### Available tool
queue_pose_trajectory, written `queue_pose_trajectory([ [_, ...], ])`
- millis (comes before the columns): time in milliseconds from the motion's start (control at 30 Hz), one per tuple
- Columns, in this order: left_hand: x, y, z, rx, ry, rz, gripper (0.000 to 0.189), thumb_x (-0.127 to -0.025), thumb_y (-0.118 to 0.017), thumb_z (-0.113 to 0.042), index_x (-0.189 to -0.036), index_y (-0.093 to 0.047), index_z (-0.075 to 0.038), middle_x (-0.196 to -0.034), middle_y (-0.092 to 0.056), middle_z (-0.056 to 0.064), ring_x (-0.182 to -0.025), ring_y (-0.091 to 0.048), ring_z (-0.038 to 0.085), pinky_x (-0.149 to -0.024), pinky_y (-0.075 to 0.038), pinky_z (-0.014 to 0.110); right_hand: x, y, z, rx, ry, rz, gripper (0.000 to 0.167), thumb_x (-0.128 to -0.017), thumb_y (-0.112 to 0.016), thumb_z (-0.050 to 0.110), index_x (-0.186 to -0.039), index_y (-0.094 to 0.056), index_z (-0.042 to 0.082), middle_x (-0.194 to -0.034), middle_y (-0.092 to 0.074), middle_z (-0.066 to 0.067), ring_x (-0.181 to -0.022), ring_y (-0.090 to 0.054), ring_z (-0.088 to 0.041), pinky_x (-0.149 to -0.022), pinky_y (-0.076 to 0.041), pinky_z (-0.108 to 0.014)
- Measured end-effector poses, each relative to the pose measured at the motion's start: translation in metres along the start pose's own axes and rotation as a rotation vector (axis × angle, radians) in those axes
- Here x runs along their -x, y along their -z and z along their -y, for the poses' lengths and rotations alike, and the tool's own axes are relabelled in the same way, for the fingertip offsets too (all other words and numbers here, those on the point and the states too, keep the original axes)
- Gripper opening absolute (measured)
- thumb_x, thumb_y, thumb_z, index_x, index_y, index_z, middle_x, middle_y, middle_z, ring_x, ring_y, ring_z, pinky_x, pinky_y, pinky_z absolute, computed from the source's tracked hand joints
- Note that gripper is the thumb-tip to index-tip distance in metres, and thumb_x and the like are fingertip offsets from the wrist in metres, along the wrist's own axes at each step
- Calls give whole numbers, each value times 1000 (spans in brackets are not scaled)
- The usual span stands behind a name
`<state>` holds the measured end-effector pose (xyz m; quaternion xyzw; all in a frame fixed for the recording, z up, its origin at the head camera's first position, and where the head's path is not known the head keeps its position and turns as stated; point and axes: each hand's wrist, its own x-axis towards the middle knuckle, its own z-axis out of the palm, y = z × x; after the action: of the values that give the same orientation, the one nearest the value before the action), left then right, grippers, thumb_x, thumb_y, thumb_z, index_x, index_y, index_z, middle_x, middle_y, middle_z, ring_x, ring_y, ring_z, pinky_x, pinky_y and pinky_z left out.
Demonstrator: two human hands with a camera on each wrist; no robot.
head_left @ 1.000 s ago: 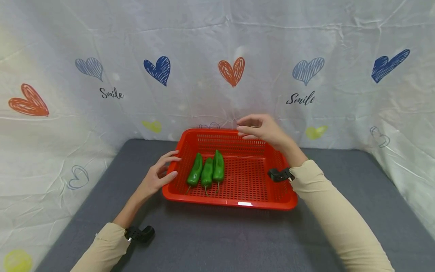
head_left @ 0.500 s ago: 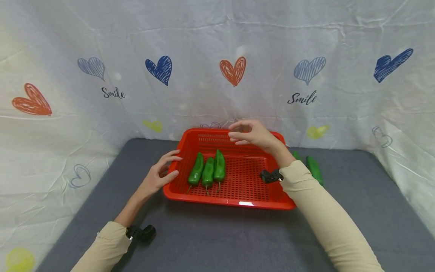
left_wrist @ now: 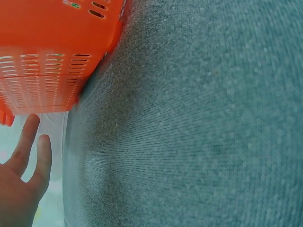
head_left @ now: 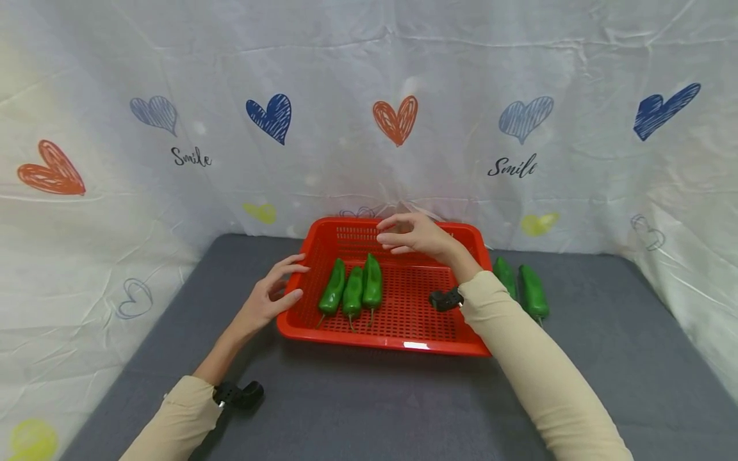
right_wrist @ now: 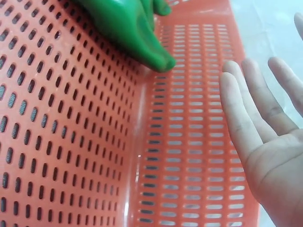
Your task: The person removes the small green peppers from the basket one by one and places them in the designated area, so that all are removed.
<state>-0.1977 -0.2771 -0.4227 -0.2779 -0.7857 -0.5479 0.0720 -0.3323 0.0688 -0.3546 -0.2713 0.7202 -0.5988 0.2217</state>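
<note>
In the head view a red perforated plastic basket (head_left: 386,343) sits on the grey table. Three green peppers, one of them the right-hand pepper (head_left: 372,282), lie side by side in its left half, stems toward the front. My left hand (head_left: 268,298) is at the basket's left rim, fingers loosely extended and fingertips right at the edge. Over the back part of the basket hovers my right hand (head_left: 419,238), fingers relaxed and palm bare. The right wrist view has this hand (right_wrist: 272,127) beside the slotted wall, near the tip of a pepper (right_wrist: 137,38).
Right of the basket, two more green peppers lie on the table (head_left: 605,358): a nearer pepper (head_left: 533,293) and another pepper (head_left: 504,275) partly behind the right sleeve. A white curtain (head_left: 346,64) printed with hearts hangs behind the table.
My right hand has moved left and slightly down over the basket, bringing the two peppers on the table into view. My left hand and the peppers in the basket stay put.
</note>
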Motion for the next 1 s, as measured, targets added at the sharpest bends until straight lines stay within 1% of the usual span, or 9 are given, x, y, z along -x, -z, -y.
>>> queue_pose_trajectory([
  [133, 1, 1, 2, -3, 4, 3, 45, -96, -60, 6, -140, -53, 0, -159, -31, 15, -112, -58, 41, -87, -53, 33, -3, -2, -5, -11, -41, 30, 45, -97, -71, 12, -136, -57, -7, -124, -65, -18, -121, -56, -48, -98, -46, -54],
  [267, 1, 2, 4, -10, 15, 5, 45, -96, -60, 5, -141, -53, 0, -160, -32, 13, -113, -59, 39, -87, -54, 34, -4, -2, -9, -16, -70, 41, 47, -98, -71, 12, -138, -56, -6, -126, -64, -18, -123, -55, -47, -100, -45, -55],
  [467, 1, 2, 2, -12, 0, 1, 45, -96, -60, 7, -140, -53, 1, -159, -32, 15, -113, -58, 41, -87, -54, 33, -5, -1, -16, -19, -102, 52, 50, -98, -71, 14, -140, -55, -6, -128, -64, -16, -125, -54, -45, -101, -44, -55],
  [633, 1, 2, 2, -8, 1, -4, 45, -96, -60, 6, -140, -53, 0, -159, -32, 16, -111, -59, 43, -86, -54, 33, -8, -1, -24, -34, -132, 75, 50, -97, -71, 11, -142, -54, -5, -134, -61, -20, -125, -55, -43, -101, -44, -54],
  [700, 2, 2, 2, -8, 5, -6, 45, -96, -60, 6, -140, -53, -1, -159, -32, 15, -111, -59, 42, -86, -54, 33, -10, -1, -28, -34, -143, 84, 50, -97, -71, 9, -142, -54, -4, -137, -59, -21, -125, -56, -40, -101, -44, -53],
  [867, 2, 2, 4, -13, 8, 0, 45, -97, -60, 5, -141, -53, -1, -159, -31, 15, -111, -59, 40, -87, -54, 34, -12, -3, -33, 37, -125, 118, 51, -95, -72, 6, -142, -54, -3, -137, -58, -23, -121, -60, -29, -99, -47, -50],
  [1000, 2, 3, 6, -14, 13, 2, 45, -97, -61, 4, -141, -53, -1, -159, -32, 13, -112, -59, 37, -87, -54, 35, -13, -4, -38, 105, -113, 137, 54, -94, -74, 6, -143, -54, -2, -135, -61, -20, -119, -62, -26, -97, -49, -45],
])
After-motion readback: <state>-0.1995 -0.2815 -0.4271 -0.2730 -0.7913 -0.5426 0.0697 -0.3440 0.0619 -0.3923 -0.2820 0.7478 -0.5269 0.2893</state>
